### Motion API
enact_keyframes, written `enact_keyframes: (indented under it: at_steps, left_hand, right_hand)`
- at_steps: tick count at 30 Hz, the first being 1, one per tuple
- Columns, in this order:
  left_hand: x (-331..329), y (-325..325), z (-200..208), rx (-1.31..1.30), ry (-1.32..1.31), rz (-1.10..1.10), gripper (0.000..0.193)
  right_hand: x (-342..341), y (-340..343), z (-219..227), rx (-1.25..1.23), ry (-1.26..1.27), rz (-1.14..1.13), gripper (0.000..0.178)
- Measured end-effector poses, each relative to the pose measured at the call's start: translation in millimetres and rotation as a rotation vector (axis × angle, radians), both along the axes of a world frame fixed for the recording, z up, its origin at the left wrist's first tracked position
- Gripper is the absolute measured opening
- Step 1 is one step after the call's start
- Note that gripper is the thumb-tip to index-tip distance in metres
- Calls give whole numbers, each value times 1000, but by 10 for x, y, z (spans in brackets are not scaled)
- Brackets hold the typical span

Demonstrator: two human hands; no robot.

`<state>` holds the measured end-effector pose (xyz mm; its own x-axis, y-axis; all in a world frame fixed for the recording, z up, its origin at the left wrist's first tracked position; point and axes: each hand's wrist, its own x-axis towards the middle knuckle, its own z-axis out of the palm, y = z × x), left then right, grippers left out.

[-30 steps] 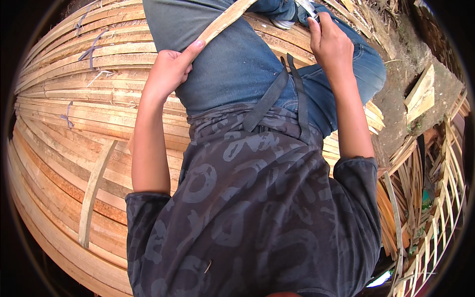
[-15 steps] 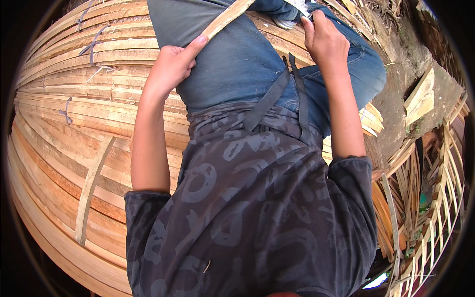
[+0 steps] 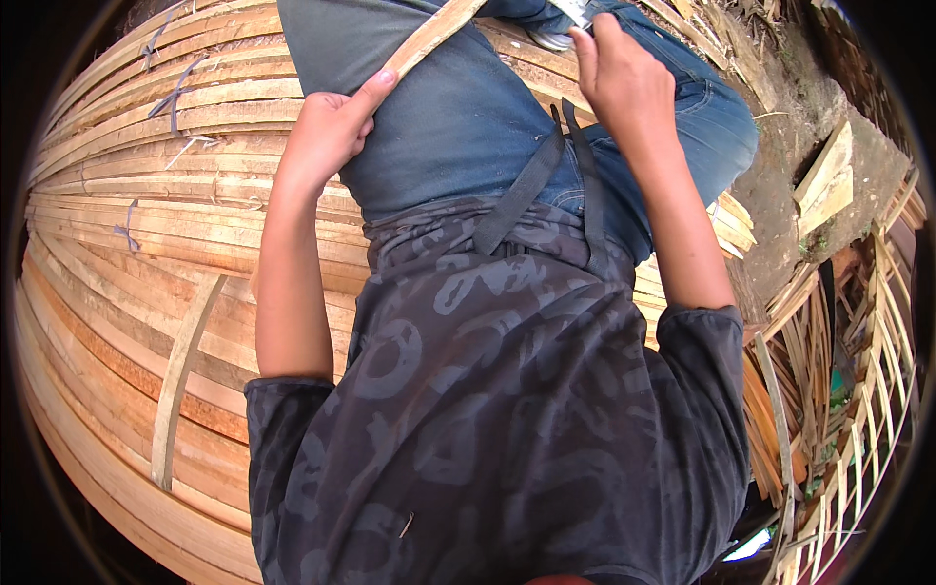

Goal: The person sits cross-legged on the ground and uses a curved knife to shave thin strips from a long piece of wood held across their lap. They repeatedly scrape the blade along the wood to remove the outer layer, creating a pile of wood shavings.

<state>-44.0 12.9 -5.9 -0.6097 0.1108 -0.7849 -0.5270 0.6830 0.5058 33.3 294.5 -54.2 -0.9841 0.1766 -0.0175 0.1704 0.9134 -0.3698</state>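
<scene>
My left hand (image 3: 331, 134) is closed round the lower end of a long pale wooden strip (image 3: 436, 37), its thumb stretched along the top. The strip slants up to the right over my thigh in blue jeans (image 3: 444, 122), and its far end lies beyond the picture's upper edge. Higher on the right, my right hand (image 3: 632, 83) is closed in a fist. A flat whitish, blade-like piece (image 3: 569, 13) shows just past its thumb; the fingers hide how it is held. A shoe (image 3: 552, 41) is visible just below that piece.
Bundles of long wooden strips (image 3: 244, 175), tied with bluish cords (image 3: 175, 96), spread along the left. A curved slat (image 3: 182, 380) lies across them. To the right are split wood pieces (image 3: 829, 185) on a stone slab, and a slatted lattice (image 3: 868, 390).
My right hand has shifted a little to the left and up, with the whitish piece. My left hand and the strip have moved slightly left.
</scene>
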Motion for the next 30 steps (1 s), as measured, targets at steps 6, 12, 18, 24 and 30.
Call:
enact_keyframes:
  at_steps: [6, 12, 18, 24, 30]
  left_hand:
    - [-24, 56, -18, -27, 5, -58, 64]
    - [-82, 13, 3, 5, -92, -29, 63]
    - [-232, -77, 49, 109, -289, -56, 64]
    - [-320, -198, 1, 221, -414, -110, 62]
    - [-301, -70, 84, 162, -401, -84, 61]
  right_hand:
    - [-21, 577, -131, 148, 9, -165, 30]
    - [19, -118, 10, -97, 97, 112, 28]
    - [131, -432, -4, -277, 174, 50, 26]
    - [102, -230, -13, -91, 183, -11, 24]
    - [7, -160, 2, 16, 180, -43, 23]
